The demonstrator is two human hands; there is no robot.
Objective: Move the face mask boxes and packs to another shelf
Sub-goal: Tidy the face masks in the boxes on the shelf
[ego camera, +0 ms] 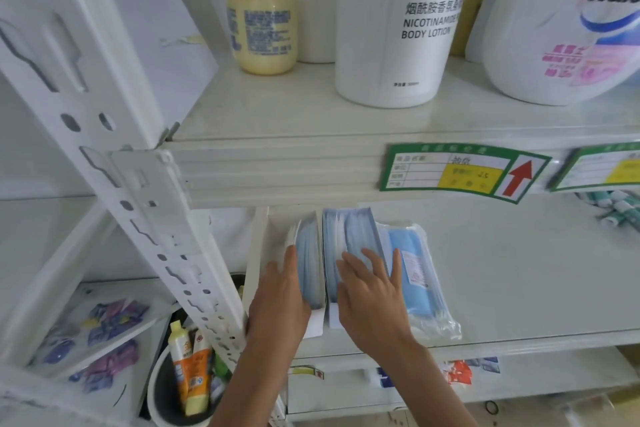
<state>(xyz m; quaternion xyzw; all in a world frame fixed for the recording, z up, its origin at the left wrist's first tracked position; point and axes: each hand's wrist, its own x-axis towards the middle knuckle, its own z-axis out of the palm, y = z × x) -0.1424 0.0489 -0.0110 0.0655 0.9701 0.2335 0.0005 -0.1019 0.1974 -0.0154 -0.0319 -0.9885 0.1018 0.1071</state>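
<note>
**Both hands on the mask boxes, lower shelf**

Far to the left of your fingers, the white perforated upright (145, 204) runs diagonally down, with a grey bin of bottles (188, 374) below it. Your left hand (282, 302) wraps the left mask box (306, 260), fingers curled over its near top edge and pressing on the blue masks inside; the box stands on the lower shelf (519, 288). Just right of those fingers, touching it, is the second mask box (349, 243). Your right hand (372, 295) lies flat on it with fingers spread and loose, not clamped around anything; the outermost finger reaches over the clear mask pack (419, 274) lying beside the box. Above your fingers, the upper shelf edge carries a green price tag (460, 172), and a body lotion bottle (398, 24) stands higher up.
</note>
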